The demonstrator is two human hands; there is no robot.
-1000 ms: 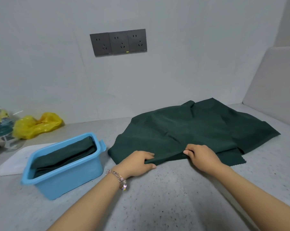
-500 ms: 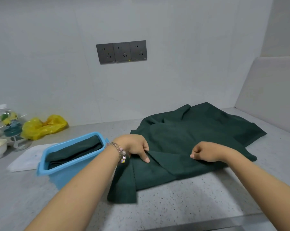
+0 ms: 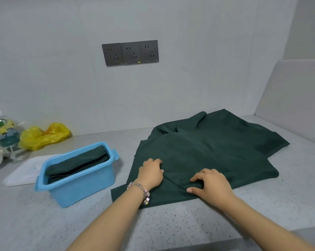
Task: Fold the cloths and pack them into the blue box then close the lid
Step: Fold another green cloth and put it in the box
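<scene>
1. Both hands have dropped back toward the near edge since half a second ago: left hand [image 3: 150,173] was up by the box corner and now lies palm-down on the dark green cloth pile [image 3: 207,151]; right hand [image 3: 210,185] was a curled fist and now lies spread across the front fold.
2. Near-left cloth flap, hanging crumpled off the pile before, now lies flat on the grey speckled stone bench [image 3: 171,223]. Camera view has also shifted a little.
3. Left fingers [image 3: 155,162]: loosely bent, resting on the cloth, holding nothing. A beaded chain bracelet [image 3: 142,190] sits on that wrist.
4. Right fingers [image 3: 201,176]: apart, pressing the fold down; thumb sits at the fold's near edge. No pinch visible.
5. Cloth pile sits right of centre on the bench, overlapping layers; exact cloth count cannot be told.
6. One light blue plastic box [image 3: 84,180], lid off, left of the pile and just apart from it. Folded dark green cloths [image 3: 80,163] stand packed inside; number not readable.
7. One flat white lid-like sheet [image 3: 20,173] behind and left of the box.
8. One crumpled yellow plastic bag [image 3: 44,135] at the wall, one clear plastic bottle [image 3: 3,125] left of it.
9. Three dark grey wall sockets [image 3: 130,53] in one row.
</scene>
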